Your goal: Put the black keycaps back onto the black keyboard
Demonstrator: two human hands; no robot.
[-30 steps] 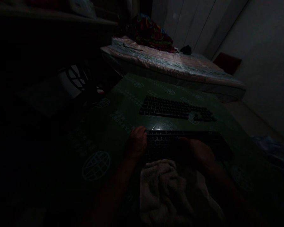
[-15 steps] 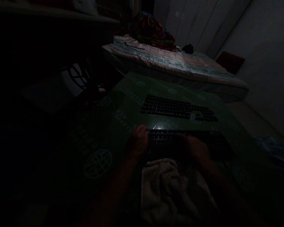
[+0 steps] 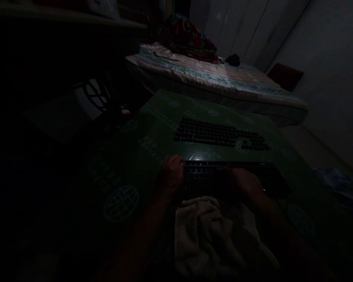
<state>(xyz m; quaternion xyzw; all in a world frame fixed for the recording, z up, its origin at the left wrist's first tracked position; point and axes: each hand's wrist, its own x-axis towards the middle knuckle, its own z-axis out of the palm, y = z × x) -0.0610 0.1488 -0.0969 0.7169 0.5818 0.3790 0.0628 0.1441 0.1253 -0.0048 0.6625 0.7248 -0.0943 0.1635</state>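
Note:
A dark keyboard (image 3: 198, 172) lies across the green tabletop in front of me. My left hand (image 3: 173, 174) is closed around its left end. My right hand (image 3: 242, 182) rests over the keyboard's middle, fingers curled down; deep shadow hides the fingertips and whatever they may hold. Just below that hand, a crumpled pale towel (image 3: 202, 231) lies close to the keyboard's near edge. I cannot tell whether the right hand grips part of it. Farther back, black keycaps (image 3: 211, 133) are laid out in keyboard order, with green showing between some of them.
The green tabletop (image 3: 122, 203) carries printed globes and lettering. Beyond it stands a bed (image 3: 208, 74) with a patterned blanket (image 3: 191, 41) heaped on top. A dark wheel-shaped frame (image 3: 94, 94) is at left, and bluish cloth (image 3: 341, 188) lies at right. The room is very dim.
My right hand has shifted slightly to the right over the keyboard, and a small bright glint shows beside its wrist. My left hand keeps its place at the keyboard's end.

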